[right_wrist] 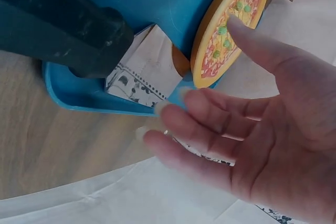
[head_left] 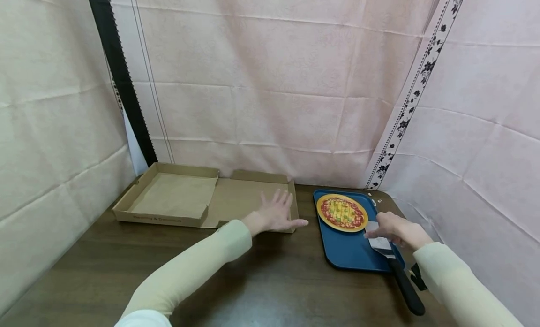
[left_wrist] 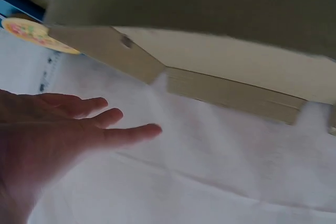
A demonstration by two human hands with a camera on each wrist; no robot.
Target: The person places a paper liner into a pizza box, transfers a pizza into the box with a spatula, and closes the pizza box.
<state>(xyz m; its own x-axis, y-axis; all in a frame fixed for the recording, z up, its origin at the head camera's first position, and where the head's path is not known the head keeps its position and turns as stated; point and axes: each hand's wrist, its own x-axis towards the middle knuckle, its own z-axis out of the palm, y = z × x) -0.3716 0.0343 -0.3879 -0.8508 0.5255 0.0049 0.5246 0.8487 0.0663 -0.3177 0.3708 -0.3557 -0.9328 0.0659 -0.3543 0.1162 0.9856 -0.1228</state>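
Observation:
A toy pizza (head_left: pixel 342 212) lies at the far end of a blue tray (head_left: pixel 347 256) on the right of the table. Beside it on the tray is the metal blade of a spatula (head_left: pixel 381 245), its black handle reaching over the near edge. My right hand (head_left: pixel 392 227) hovers by the blade; in the right wrist view its fingers (right_wrist: pixel 194 129) are loosely bent and hold nothing. Over the right part of an unfolded cardboard pizza box (head_left: pixel 173 195), my left hand (head_left: pixel 276 214) spreads its fingers. The left wrist view shows that hand (left_wrist: pixel 63 135) apart from the box wall.
The brown table (head_left: pixel 287 294) runs up to a pale cloth backdrop (head_left: pixel 261 83), with more cloth on both sides. A small dark object (head_left: pixel 417 276) sits by the right wrist, partly hidden. Small white bits (head_left: pixel 376 201) lie behind the tray.

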